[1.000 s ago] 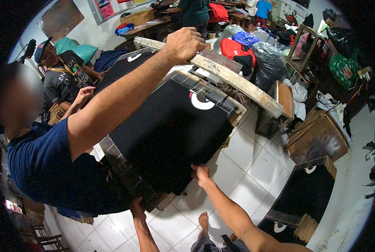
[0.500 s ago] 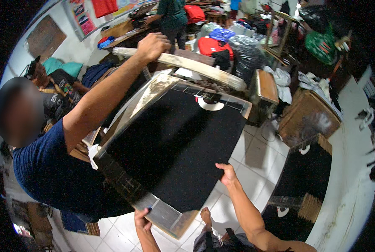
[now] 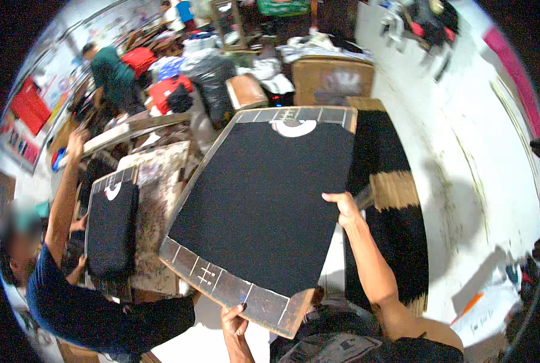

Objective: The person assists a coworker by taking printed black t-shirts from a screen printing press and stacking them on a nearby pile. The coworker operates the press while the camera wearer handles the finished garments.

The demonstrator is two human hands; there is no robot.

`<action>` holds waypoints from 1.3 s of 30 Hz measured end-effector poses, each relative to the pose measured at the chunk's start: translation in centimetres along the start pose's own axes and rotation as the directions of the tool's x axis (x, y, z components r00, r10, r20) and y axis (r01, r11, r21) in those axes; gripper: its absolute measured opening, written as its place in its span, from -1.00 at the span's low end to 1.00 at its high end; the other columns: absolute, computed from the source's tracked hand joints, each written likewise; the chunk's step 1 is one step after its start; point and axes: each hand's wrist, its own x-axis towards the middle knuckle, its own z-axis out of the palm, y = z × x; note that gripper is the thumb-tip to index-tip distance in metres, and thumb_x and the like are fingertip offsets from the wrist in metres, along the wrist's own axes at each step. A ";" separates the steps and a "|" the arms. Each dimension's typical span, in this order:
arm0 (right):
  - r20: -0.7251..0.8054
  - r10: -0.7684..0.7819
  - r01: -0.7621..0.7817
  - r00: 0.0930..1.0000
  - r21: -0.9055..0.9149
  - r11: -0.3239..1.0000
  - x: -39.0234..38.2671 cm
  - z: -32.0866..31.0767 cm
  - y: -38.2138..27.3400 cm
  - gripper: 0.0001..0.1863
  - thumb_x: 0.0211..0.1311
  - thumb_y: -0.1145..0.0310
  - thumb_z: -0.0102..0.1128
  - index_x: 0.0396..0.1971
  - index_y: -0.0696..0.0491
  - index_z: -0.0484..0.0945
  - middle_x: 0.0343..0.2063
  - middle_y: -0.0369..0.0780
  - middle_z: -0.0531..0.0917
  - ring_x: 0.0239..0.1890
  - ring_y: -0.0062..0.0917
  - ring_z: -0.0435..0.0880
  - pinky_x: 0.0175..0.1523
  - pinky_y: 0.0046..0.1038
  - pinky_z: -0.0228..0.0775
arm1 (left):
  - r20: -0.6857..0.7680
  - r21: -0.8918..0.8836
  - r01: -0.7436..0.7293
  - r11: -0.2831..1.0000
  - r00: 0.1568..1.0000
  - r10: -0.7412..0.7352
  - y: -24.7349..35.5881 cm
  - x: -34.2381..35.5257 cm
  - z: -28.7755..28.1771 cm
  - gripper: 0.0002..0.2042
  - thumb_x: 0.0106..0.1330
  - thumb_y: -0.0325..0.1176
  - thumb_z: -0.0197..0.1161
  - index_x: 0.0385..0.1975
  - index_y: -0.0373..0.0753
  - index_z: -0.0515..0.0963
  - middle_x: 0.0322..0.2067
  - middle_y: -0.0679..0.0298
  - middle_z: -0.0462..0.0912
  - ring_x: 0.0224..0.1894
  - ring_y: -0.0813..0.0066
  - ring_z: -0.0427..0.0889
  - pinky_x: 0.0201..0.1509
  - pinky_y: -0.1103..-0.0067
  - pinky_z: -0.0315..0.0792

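Observation:
I hold a flat board [image 3: 227,281] with a black garment [image 3: 264,199] laid over it, a white curved shape near its neck end. My left hand [image 3: 235,320] grips the board's near edge, thumb on top and fingers underneath. My right hand [image 3: 344,209] is closed on the right side of the board and garment, its thumb on top. To the left, another board with a black garment [image 3: 113,230] lies at a stained worktable [image 3: 161,187]. Beyond my right hand, more black garments on boards [image 3: 385,236] are stacked by the wall.
A co-worker in a navy shirt [image 3: 79,308] stands close on the left, one arm raised to a wooden frame [image 3: 131,127]. A cardboard box [image 3: 333,81], bags [image 3: 212,75] and cloth fill the far side. A white wall [image 3: 463,157] borders the right.
My view has turned right. The board in my hands has come away from the table and the co-worker, toward the stack by the wall. Another garment-covered board now shows at the table.

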 end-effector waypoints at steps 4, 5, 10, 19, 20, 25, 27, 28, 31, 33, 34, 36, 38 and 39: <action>-0.121 -0.149 0.133 0.982 -0.129 0.983 -4.4 2.1 0.2 -0.71 -0.20 0.62 0.21 -0.35 0.34 0.52 -0.36 -0.04 0.59 -0.36 -0.30 0.59 -0.17 -0.27 0.43 | -0.136 0.244 0.405 0.881 0.914 -0.382 2.5 1.2 -3.5 -0.34 -0.04 -0.49 0.25 0.13 -0.34 0.13 -0.03 0.08 0.38 0.01 0.20 0.39 0.08 0.21 0.24; -0.186 -0.182 0.153 0.966 -0.159 0.975 -4.9 2.4 -0.2 -0.74 -0.22 0.65 0.20 -0.39 0.33 0.52 -0.38 -0.06 0.59 -0.38 -0.32 0.59 -0.18 -0.28 0.44 | -0.245 0.377 0.431 0.820 0.900 -0.360 2.5 1.5 -3.6 -0.32 -0.01 -0.48 0.24 0.15 -0.35 0.09 0.00 0.07 0.37 0.04 0.21 0.36 0.08 0.20 0.23; -0.293 -0.399 0.156 0.869 -0.603 0.782 -4.5 4.0 2.2 -0.82 -0.24 0.61 0.24 -0.50 0.28 0.53 -0.52 -0.15 0.59 -0.44 -0.43 0.57 -0.28 -0.42 0.39 | -0.102 0.783 0.217 0.583 0.969 -0.224 3.1 8.7 4.0 -0.35 0.09 -0.40 0.23 0.18 -0.41 0.09 0.03 -0.04 0.36 0.08 0.28 0.36 0.08 0.39 0.28; 0.087 -0.619 0.175 0.781 -0.981 0.083 -4.7 -6.5 10.9 -0.86 -0.34 0.50 0.08 -0.64 0.20 0.41 -0.64 0.05 0.50 -0.50 -0.05 0.52 -0.34 -0.16 0.37 | 0.428 0.896 -0.442 -0.039 0.884 -0.186 -15.5 21.5 24.5 -0.21 -0.10 -0.43 0.14 0.12 -0.68 -0.10 -0.24 -0.32 0.46 -0.27 -0.10 0.55 -0.17 0.37 0.44; 0.080 -0.562 0.130 0.823 -0.990 0.050 -5.0 -8.5 12.1 -0.84 -0.34 0.49 0.09 -0.61 0.20 0.43 -0.65 0.03 0.51 -0.52 -0.07 0.52 -0.37 -0.18 0.38 | 0.415 0.907 -0.422 0.009 0.887 -0.205 -17.3 21.3 23.1 -0.26 -0.14 -0.51 0.04 0.08 -0.75 -0.11 -0.32 -0.34 0.48 -0.28 -0.18 0.52 -0.16 0.30 0.43; -0.108 -0.421 -0.015 0.901 -0.976 0.217 -6.9 -15.8 20.1 -0.83 -0.18 0.45 0.10 -0.48 0.15 0.50 -0.63 -0.05 0.54 -0.55 -0.15 0.56 -0.43 -0.25 0.40 | 0.258 0.953 -0.296 -0.059 0.901 -0.347 -25.9 21.4 14.9 -0.23 -0.15 -0.45 0.07 0.08 -0.74 -0.08 -0.43 -0.29 0.51 -0.36 -0.15 0.55 -0.23 0.29 0.45; -0.039 -0.502 -0.046 0.864 -0.999 -0.001 -8.0 -18.2 22.7 -0.88 -0.15 0.48 0.09 -0.51 0.14 0.51 -0.62 -0.06 0.55 -0.55 -0.17 0.56 -0.42 -0.26 0.41 | 0.234 0.967 -0.254 0.002 0.890 -0.391 -29.0 21.2 12.5 -0.24 -0.15 -0.45 0.08 0.08 -0.73 -0.06 -0.43 -0.27 0.52 -0.35 -0.13 0.55 -0.25 0.29 0.46; -0.063 -0.521 -0.047 0.851 -0.998 0.044 -8.3 -19.5 23.9 -0.88 -0.15 0.47 0.10 -0.51 0.13 0.51 -0.62 -0.07 0.56 -0.55 -0.18 0.56 -0.42 -0.26 0.41 | 0.233 0.965 -0.261 -0.008 0.876 -0.423 -30.5 21.2 11.7 -0.23 -0.15 -0.45 0.09 0.08 -0.72 -0.06 -0.42 -0.27 0.52 -0.35 -0.12 0.55 -0.25 0.29 0.46; -0.246 -0.512 -0.100 0.823 -0.950 0.296 -9.0 -23.3 26.9 -0.86 -0.16 0.42 0.13 -0.51 0.11 0.51 -0.61 -0.10 0.57 -0.54 -0.20 0.58 -0.41 -0.26 0.43 | 0.215 0.964 -0.265 -0.027 0.835 -0.506 -33.8 20.7 10.7 -0.23 -0.15 -0.44 0.10 0.09 -0.70 -0.06 -0.39 -0.27 0.51 -0.33 -0.11 0.55 -0.22 0.28 0.45; -0.463 -0.360 -0.304 0.810 -0.856 0.417 -8.2 -25.8 28.0 -0.80 -0.18 0.34 0.18 -0.48 0.09 0.50 -0.61 -0.11 0.57 -0.54 -0.21 0.59 -0.40 -0.25 0.44 | 0.193 0.967 -0.251 -0.032 0.813 -0.550 -35.5 20.7 11.1 -0.23 -0.14 -0.44 0.10 0.11 -0.69 -0.07 -0.36 -0.27 0.51 -0.30 -0.11 0.54 -0.19 0.28 0.44; -0.442 -0.354 -0.365 0.824 -0.892 0.266 -7.9 -27.0 28.3 -0.76 -0.19 0.30 0.21 -0.47 0.08 0.49 -0.61 -0.13 0.58 -0.54 -0.22 0.59 -0.40 -0.24 0.44 | 0.216 0.957 -0.287 -0.046 0.808 -0.548 -36.3 20.8 11.3 -0.21 -0.11 -0.42 0.13 0.13 -0.65 -0.08 -0.35 -0.27 0.51 -0.26 -0.11 0.53 -0.15 0.28 0.43; -0.465 -0.308 -0.443 0.830 -0.885 0.144 -7.9 -28.8 28.6 -0.77 -0.13 0.35 0.13 -0.42 0.13 0.52 -0.54 -0.08 0.58 -0.50 -0.20 0.57 -0.39 -0.28 0.40 | 0.240 0.937 -0.344 -0.060 0.760 -0.605 -37.3 21.4 11.4 -0.21 -0.09 -0.39 0.15 0.16 -0.56 -0.08 -0.32 -0.25 0.51 -0.23 -0.09 0.53 -0.14 0.28 0.43; -0.474 -0.336 -0.482 0.814 -0.874 0.064 -7.8 -30.0 28.7 -0.79 -0.11 0.38 0.09 -0.42 0.16 0.51 -0.49 -0.06 0.58 -0.47 -0.19 0.56 -0.36 -0.29 0.39 | 0.269 0.920 -0.390 -0.049 0.716 -0.645 -37.9 22.1 10.9 -0.20 -0.07 -0.36 0.16 0.19 -0.48 -0.07 -0.29 -0.22 0.52 -0.21 -0.07 0.53 -0.13 0.29 0.43; -0.439 -0.407 -0.452 0.801 -0.889 0.069 -7.7 -30.4 28.6 -0.80 -0.11 0.39 0.10 -0.44 0.16 0.49 -0.48 -0.06 0.58 -0.45 -0.18 0.56 -0.34 -0.28 0.39 | 0.287 0.913 -0.407 -0.035 0.699 -0.655 -37.7 22.6 10.2 -0.21 -0.06 -0.34 0.16 0.20 -0.43 -0.06 -0.27 -0.19 0.52 -0.20 -0.05 0.54 -0.12 0.29 0.43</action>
